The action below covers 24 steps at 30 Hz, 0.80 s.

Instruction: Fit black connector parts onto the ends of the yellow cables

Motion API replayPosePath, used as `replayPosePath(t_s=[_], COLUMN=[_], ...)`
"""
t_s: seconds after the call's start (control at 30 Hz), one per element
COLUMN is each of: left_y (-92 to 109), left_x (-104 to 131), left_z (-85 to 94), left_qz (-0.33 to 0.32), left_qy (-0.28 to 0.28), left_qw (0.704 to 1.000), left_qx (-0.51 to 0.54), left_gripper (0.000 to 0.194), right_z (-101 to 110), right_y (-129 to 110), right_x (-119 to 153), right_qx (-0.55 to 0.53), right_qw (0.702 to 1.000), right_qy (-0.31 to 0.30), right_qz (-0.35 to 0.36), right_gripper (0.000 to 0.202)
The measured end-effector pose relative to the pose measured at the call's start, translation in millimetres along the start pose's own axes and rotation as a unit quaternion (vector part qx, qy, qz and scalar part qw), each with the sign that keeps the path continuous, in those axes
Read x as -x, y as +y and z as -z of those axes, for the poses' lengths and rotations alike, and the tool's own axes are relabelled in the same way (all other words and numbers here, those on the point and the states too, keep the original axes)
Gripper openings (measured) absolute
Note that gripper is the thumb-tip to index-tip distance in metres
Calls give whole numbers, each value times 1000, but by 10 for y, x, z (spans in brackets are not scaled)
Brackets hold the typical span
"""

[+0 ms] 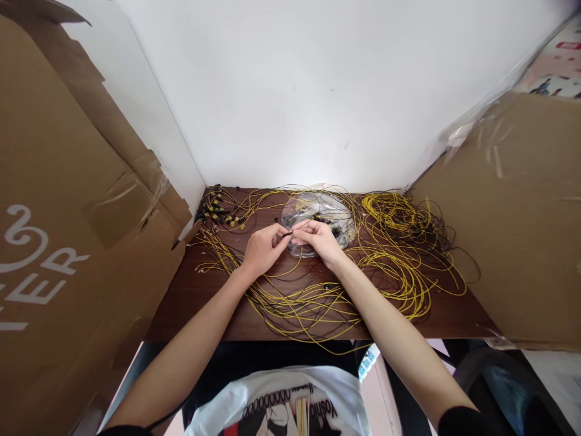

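My left hand (263,249) pinches a small black piece (287,234), perhaps the end of a wire; its exact kind is too small to tell. Fingertips of my right hand (321,242) are closed at the other end of that piece, close against the left fingertips. A thin wire (303,224) shows above the right fingers. Behind both hands lies a clear plastic bag (347,224) with small black and yellow parts in it. Below the wrists, a loose bundle of yellow and black wires (295,309) spreads across the brown table (181,303).
Black and yellow connectors (218,209) cluster at the back left. Coiled yellow wires (390,209) lie at the back right, with another yellow wire coil (408,278) nearer. Cardboard stands on the left (59,181), and a cardboard panel (512,212) on the right. A white wall (308,109) closes the back.
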<state>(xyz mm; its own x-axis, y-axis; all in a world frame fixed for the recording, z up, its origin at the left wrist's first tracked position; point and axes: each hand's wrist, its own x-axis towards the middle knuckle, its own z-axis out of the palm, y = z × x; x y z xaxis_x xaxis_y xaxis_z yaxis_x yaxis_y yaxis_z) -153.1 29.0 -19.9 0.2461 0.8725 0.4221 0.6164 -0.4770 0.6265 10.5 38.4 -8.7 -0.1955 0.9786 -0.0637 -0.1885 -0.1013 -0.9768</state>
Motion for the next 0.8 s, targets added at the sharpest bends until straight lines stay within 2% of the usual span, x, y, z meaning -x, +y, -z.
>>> replayPosePath(t_s=[0.8], left_y=[-12], left_x=[2], left_z=[-8], left_qz=[0], left_qy=[-2], left_qw=[1000], left_qx=[5], left_gripper=[14], right_z=[5], right_y=[45], right_x=[-25], right_qx=[-27], right_qw=[1000], right_qy=[14], right_qz=[1], right_gripper=[33])
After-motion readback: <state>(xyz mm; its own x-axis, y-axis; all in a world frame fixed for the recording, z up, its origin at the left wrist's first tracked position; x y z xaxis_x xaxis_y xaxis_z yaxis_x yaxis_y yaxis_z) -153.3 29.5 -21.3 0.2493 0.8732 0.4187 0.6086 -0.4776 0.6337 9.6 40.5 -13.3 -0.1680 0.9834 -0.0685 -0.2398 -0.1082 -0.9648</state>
